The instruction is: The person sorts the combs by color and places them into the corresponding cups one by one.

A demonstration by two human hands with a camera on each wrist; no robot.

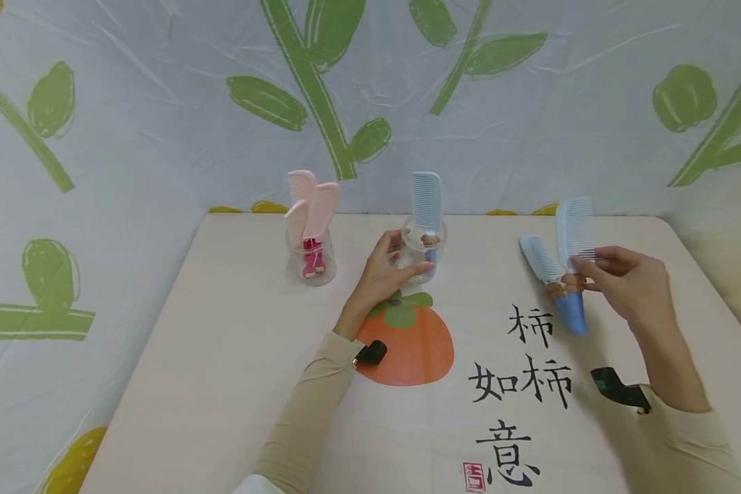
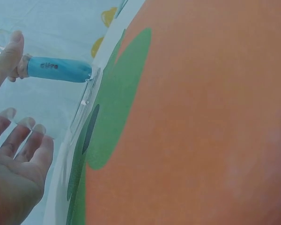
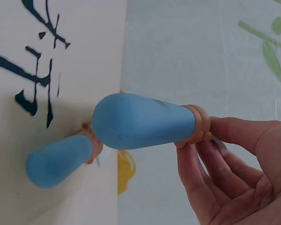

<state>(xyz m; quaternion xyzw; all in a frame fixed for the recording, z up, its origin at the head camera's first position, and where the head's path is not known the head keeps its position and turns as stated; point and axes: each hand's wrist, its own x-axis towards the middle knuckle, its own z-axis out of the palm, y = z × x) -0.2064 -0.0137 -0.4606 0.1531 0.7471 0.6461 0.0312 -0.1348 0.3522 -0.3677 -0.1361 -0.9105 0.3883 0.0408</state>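
My right hand (image 1: 632, 281) pinches a light blue comb (image 1: 574, 230) near its brown middle, holding it upright above the table. In the right wrist view its rounded blue handle (image 3: 140, 119) points toward the camera. A second blue comb (image 1: 538, 257) lies on the table just left of it. My left hand (image 1: 385, 271) grips a clear jar (image 1: 416, 271), thumb at the near side and fingers round the left. Inside that jar stands another blue comb (image 1: 427, 199), teeth end up; its lettered blue handle (image 2: 58, 69) shows through the clear wall in the left wrist view.
Left of my left hand stands another clear jar (image 1: 327, 271) with several pink combs (image 1: 321, 209) in it. The pale table (image 1: 222, 329) bears a printed orange persimmon (image 1: 416, 350) and black characters (image 1: 506, 453). A leaf-patterned sheet (image 1: 179, 123) rises behind its far edge.
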